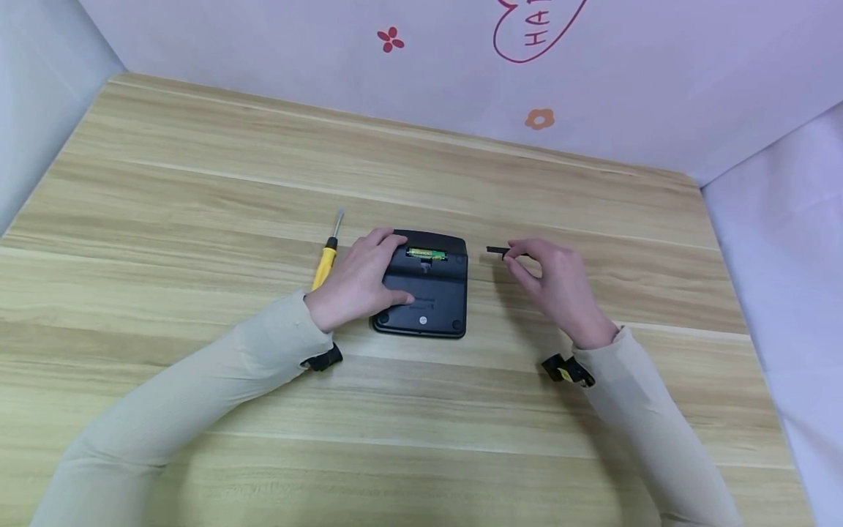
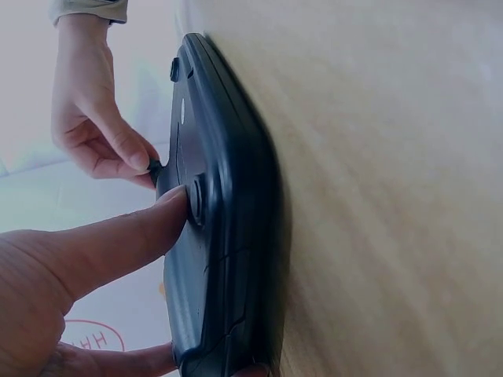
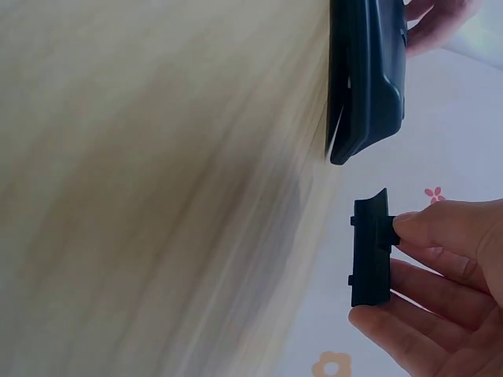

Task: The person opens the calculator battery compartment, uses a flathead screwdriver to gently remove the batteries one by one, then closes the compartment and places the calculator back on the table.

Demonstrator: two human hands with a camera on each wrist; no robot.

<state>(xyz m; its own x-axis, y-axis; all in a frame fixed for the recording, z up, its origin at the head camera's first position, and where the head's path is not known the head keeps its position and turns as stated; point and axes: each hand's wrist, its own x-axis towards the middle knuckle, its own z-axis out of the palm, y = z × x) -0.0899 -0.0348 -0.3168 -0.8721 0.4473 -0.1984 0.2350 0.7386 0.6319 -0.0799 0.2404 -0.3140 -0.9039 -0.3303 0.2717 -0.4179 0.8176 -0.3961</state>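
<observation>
A black desk calculator (image 1: 441, 296) lies face down on the table, its battery compartment uncovered. One green battery (image 1: 426, 254) shows inside. My left hand (image 1: 358, 282) grips the calculator by its left side, with the thumb on its back beside a round foot, as the left wrist view shows. To the right of the calculator and apart from it, my right hand (image 1: 556, 282) pinches a small black battery cover (image 3: 371, 255) by its tab between thumb and finger. The right wrist view shows the cover held above the table.
A screwdriver (image 1: 326, 263) with a yellow handle lies left of the calculator, partly behind my left hand. The wooden table (image 1: 197, 183) ends at a white wall panel (image 1: 296, 58) with red and orange drawings.
</observation>
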